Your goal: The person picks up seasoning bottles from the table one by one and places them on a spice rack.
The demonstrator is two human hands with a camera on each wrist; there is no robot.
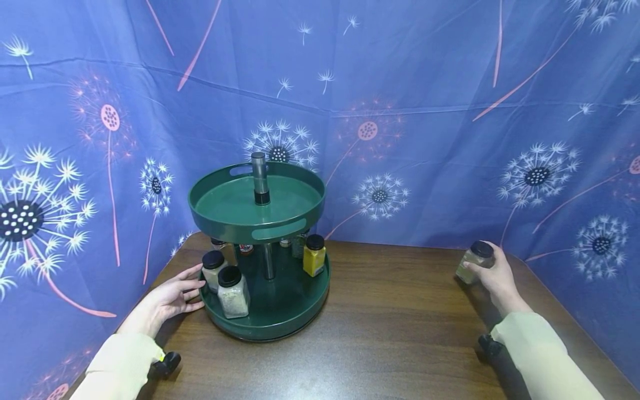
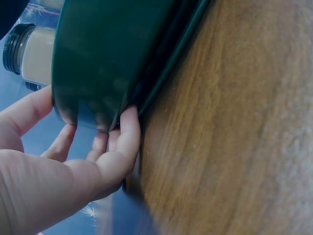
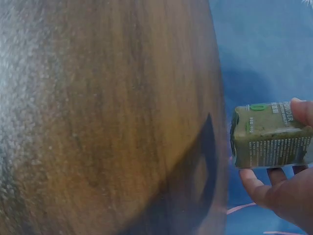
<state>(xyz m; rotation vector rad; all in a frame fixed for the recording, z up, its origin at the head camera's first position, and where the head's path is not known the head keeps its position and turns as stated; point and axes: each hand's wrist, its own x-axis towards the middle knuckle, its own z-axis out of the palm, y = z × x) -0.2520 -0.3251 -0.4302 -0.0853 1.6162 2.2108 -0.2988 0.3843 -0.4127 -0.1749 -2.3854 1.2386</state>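
A green two-tier turntable [image 1: 265,328] stands left of the table's middle. My left hand [image 1: 170,297] touches the rim of its lower tier from the left; in the left wrist view its fingertips [image 2: 128,115] lie along the rim's outer wall. Far to the right, my right hand [image 1: 495,278] grips a spice jar [image 1: 470,265] with a black lid, thumb on one side and fingers on the other. That jar [image 3: 271,137] holds greenish powder, has printed labelling, and appears raised off the table in the right wrist view.
Two pale powder jars [image 1: 234,294] with black lids stand at the lower tier's left front. A yellow jar [image 1: 314,256] is at its right, with several more partly hidden behind. The upper tier [image 1: 225,205] surrounds a metal post. Patterned blue cloth [image 1: 425,139] borders the wooden table [image 1: 390,322].
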